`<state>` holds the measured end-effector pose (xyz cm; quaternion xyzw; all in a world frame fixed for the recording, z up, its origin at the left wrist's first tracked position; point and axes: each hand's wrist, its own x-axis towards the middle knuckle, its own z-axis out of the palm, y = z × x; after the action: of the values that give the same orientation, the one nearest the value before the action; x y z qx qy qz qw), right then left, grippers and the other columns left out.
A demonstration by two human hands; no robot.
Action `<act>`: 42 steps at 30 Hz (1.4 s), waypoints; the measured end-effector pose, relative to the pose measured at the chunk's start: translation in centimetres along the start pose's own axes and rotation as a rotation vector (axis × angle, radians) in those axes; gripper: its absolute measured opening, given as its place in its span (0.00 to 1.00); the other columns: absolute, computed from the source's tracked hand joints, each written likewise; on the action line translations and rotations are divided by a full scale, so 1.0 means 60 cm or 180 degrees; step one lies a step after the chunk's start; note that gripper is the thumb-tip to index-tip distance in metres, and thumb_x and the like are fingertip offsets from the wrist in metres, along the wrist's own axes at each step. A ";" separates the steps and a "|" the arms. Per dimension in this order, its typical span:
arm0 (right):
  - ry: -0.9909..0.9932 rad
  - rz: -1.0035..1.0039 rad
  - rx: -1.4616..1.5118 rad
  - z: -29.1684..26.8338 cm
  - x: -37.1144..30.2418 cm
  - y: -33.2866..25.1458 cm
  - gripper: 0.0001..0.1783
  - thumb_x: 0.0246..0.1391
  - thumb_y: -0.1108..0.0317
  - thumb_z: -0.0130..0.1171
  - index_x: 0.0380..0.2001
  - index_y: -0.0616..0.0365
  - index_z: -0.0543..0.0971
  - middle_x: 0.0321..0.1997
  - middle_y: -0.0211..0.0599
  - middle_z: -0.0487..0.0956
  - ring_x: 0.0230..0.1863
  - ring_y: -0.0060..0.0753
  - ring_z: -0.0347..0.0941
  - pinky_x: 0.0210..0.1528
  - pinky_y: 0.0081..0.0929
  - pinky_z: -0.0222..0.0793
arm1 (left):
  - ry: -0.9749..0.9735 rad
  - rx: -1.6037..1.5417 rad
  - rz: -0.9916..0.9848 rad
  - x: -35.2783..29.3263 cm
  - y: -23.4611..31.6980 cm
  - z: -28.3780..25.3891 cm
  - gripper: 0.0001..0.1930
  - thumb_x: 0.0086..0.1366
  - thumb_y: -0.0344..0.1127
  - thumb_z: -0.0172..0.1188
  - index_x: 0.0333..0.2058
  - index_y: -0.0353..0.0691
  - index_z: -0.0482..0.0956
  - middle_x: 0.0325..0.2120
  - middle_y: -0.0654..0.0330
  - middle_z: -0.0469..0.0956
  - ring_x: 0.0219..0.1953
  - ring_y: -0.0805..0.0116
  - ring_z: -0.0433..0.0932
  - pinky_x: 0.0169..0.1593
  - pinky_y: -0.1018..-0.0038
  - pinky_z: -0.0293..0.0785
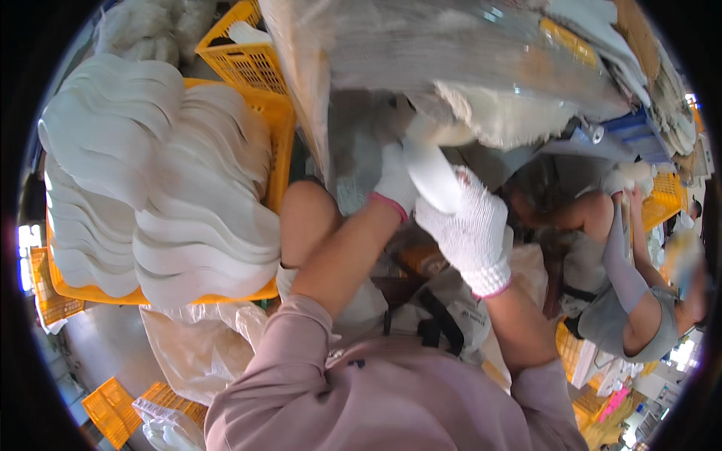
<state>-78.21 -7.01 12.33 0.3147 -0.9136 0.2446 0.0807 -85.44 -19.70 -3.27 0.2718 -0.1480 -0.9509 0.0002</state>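
Observation:
A white, smooth, sole-shaped piece (432,174) is held up between my hands in front of me. My right hand (468,225), in a white knitted glove, is closed on its near end. My left hand (395,179), in a white glove with a pink cuff, grips it from the left side; some of its fingers are hidden behind the piece. Just beyond the piece's far end is a pale, fuzzy-edged wheel or pad (496,116), under a plastic-wrapped cover (421,45). Whether the piece touches it, I cannot tell.
To my left, a yellow crate (282,143) bears stacks of similar white curved pieces (173,180). Another yellow crate (244,64) stands behind it. Clear plastic bags (203,346) hang below. At right, a co-worker (639,301) in grey sits near more yellow crates.

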 end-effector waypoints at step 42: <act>-0.0855 0.0956 0.2988 0.008 0.002 0.048 0.39 0.48 0.69 0.68 0.67 0.60 0.75 0.51 0.43 0.85 0.50 0.29 0.82 0.54 0.30 0.79 | 0.0327 0.0689 -0.0045 -0.071 0.011 -0.003 0.24 0.80 0.58 0.48 0.46 0.43 0.81 0.36 0.60 0.84 0.37 0.62 0.85 0.43 0.65 0.84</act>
<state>-80.08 -5.36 10.83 0.2109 -0.7427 0.5950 -0.2235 -81.76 -20.05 -1.03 0.3197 -0.2477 -0.9141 -0.0282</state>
